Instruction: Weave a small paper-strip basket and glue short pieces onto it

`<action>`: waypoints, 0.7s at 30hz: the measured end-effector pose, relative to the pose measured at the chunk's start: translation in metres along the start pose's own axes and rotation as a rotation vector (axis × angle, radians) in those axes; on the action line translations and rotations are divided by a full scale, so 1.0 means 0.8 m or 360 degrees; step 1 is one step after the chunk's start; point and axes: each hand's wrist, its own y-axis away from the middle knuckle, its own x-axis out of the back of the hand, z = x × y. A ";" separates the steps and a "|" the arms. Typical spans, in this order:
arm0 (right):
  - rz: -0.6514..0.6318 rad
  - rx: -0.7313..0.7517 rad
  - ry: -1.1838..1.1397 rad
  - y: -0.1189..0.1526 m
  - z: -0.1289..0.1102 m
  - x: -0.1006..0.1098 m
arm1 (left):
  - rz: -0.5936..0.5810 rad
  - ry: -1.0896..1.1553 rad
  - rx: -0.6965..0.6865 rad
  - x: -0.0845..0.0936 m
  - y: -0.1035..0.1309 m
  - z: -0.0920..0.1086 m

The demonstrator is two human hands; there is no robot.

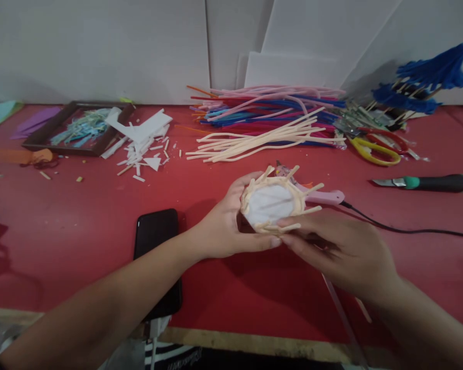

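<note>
A small round basket (273, 201), with a white disc in its middle and a rim woven of cream pipe cleaners, is held above the red table. Several cream stem ends stick out around its top and right side. My left hand (231, 223) wraps the basket's left side, its thumb along the lower edge. My right hand (343, 246) pinches a cream pipe cleaner (291, 227) at the lower right rim, close to the left thumb tip. Just behind the basket lies a pink glue gun (324, 196), partly hidden by it, with a black cord.
Pipe cleaners (254, 141) in several colours lie at the back. Scissors (376, 151) and a utility knife (424, 182) are on the right. A phone (156, 231) lies partly under my left forearm. White scraps (144, 136) and a brown tray (67, 150) are at left.
</note>
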 end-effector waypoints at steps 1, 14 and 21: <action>0.0005 0.0017 0.0011 0.000 0.000 0.000 | 0.0002 -0.0076 -0.0050 0.002 -0.001 0.000; 0.0029 0.0270 0.0222 0.003 -0.002 -0.002 | -0.0152 -0.0262 -0.0125 0.008 -0.004 -0.005; 0.0042 0.0293 0.0268 0.001 -0.001 -0.002 | -0.0069 -0.0392 -0.0148 0.009 -0.005 -0.008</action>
